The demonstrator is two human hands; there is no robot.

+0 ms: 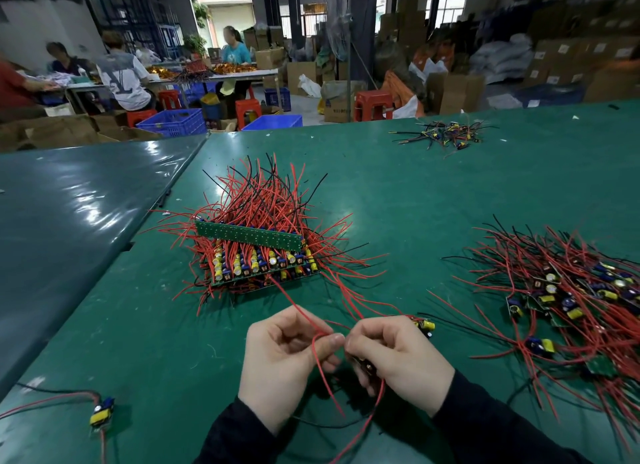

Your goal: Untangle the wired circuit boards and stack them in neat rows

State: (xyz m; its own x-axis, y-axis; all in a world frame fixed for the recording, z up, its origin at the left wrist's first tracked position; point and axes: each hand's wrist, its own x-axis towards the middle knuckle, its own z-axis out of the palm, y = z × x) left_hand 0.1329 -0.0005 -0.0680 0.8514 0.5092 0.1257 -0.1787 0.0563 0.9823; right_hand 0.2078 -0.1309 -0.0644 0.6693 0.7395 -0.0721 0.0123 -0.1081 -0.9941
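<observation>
**Both hands pinching red wires in front of the stacked boards**

A thin red insulated wire (313, 328) runs from the neat stack of green circuit boards with yellow capacitors (258, 259) down to the left hand (287, 363), whose thumb and curled fingers pinch it. The right hand (398, 356), fingertips almost touching the left's, has its fingers curled around more red wire and a small dark part that is too hidden to identify. Just beyond the right hand's knuckles lies a small wired board with a yellow capacitor (424, 325).

The stack sits beyond the hands on the green mat-covered table (398, 200), wires fanning out behind it. To the stack's right is a loose tangled heap of wired boards (571, 297). Far right beyond the stack lies a small scatter of wire scraps (445, 134). Near-left of the stack, a single wired board with a yellow part (102, 413) lies at the table's edge.
</observation>
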